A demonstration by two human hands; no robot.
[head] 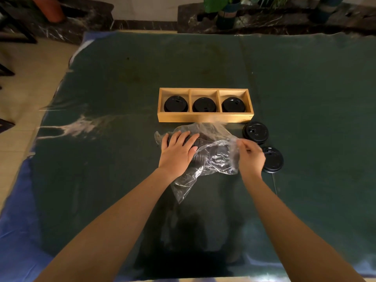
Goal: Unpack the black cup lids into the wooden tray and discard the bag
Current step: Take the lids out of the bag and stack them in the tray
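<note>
A clear plastic bag (205, 171) lies crumpled on the table, with a stack of black lids (211, 154) inside it. My left hand (178, 151) presses flat on the bagged stack. My right hand (251, 156) pinches the bag's right edge. Beyond the bag stands the wooden tray (203, 117) with three compartments, each holding black lids (204, 104). Two loose piles of black lids lie to the right: one (255, 132) by the tray's corner, another (272, 159) partly behind my right hand.
The table (305, 98) is covered with a dark green cloth under a clear sheet. Potted plants (225, 11) and a dark marble ledge stand behind its far edge. Beige floor and dark furniture legs lie to the left.
</note>
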